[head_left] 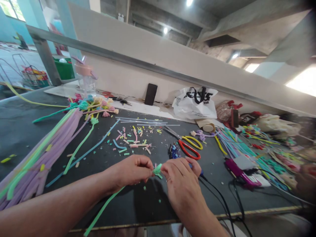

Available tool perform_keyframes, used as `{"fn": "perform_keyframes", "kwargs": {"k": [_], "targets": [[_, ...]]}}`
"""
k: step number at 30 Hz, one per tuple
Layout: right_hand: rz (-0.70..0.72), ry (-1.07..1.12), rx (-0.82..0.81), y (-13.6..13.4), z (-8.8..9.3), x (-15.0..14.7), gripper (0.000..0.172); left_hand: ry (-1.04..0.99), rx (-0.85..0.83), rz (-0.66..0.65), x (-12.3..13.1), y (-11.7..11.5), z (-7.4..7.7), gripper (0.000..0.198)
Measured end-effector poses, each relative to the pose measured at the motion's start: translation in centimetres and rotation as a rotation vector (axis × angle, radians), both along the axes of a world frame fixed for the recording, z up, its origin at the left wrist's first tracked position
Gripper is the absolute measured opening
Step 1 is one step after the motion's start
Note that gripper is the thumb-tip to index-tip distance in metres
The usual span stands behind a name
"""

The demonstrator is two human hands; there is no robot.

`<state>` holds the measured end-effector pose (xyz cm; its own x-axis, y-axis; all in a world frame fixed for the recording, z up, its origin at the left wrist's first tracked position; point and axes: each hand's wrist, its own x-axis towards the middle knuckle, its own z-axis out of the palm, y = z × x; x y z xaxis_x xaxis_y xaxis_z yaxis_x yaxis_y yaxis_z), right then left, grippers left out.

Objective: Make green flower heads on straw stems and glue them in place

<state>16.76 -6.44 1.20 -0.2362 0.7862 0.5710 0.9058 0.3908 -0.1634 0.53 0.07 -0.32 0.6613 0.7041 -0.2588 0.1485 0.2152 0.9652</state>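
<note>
My left hand [134,169] is closed in a pinch on a fuzzy green pipe cleaner [105,205], whose stem slants down to the table's front edge. Between my two hands shows its small folded green end [157,170]. The fingertips of my right hand [181,179] pinch that end from the other side. Just behind my right hand lies a blue tool [174,152] with a black cord, partly covered by the hand. Scissors [190,146] with red and yellow handles rest beyond it. Short cut pieces of pipe cleaner [133,141] are scattered ahead of my hands.
Bundled pipe cleaners [56,141] lie left, beside finished-looking fuzzy flowers [98,105]. Clear sticks [148,121], a phone [150,94] and a white bag [195,103] are toward the back. A magenta corded tool [243,173] lies right, near another person's hand [306,181].
</note>
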Motion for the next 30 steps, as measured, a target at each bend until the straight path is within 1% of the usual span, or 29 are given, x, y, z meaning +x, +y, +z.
{"fn": "perform_keyframes", "kwargs": {"k": [3,8,14,18,20,22,23,25,28,30], "targets": [[0.009,0.007,0.002,0.0,0.0,0.0,0.024,-0.005,0.067,-0.001,0.0,-0.1,0.0,0.005],[0.019,0.000,0.010,0.0,-0.1,-0.1,0.023,-0.025,0.129,-0.004,0.0,-0.3,-0.1,0.011],[0.027,-0.006,-0.001,-0.1,-0.2,-0.4,0.024,0.015,0.188,0.014,0.1,-0.5,-0.3,0.008],[0.054,0.012,0.004,-0.1,0.0,-0.4,0.024,-0.002,0.221,0.024,0.0,-0.7,-0.4,0.005],[0.092,0.067,0.006,-0.1,0.1,0.0,0.019,-0.010,0.186,0.042,-0.2,-0.7,-0.2,0.005],[0.099,0.189,0.010,0.0,0.1,0.4,0.015,-0.033,0.143,0.078,-0.3,-0.8,0.2,0.006],[0.090,0.272,0.003,0.0,0.0,0.6,0.016,-0.050,0.124,0.095,-0.3,-0.8,0.3,0.008],[0.065,0.459,-0.072,0.2,-0.3,0.9,0.021,-0.082,0.095,0.114,-0.4,-0.8,0.6,0.011],[0.098,0.694,-0.331,0.3,-0.6,0.6,0.027,-0.093,0.090,0.122,-0.3,-0.7,0.7,0.013],[0.148,0.793,-0.468,0.3,-0.7,0.2,0.028,-0.087,0.128,0.130,-0.2,-0.8,0.7,0.013]]}}
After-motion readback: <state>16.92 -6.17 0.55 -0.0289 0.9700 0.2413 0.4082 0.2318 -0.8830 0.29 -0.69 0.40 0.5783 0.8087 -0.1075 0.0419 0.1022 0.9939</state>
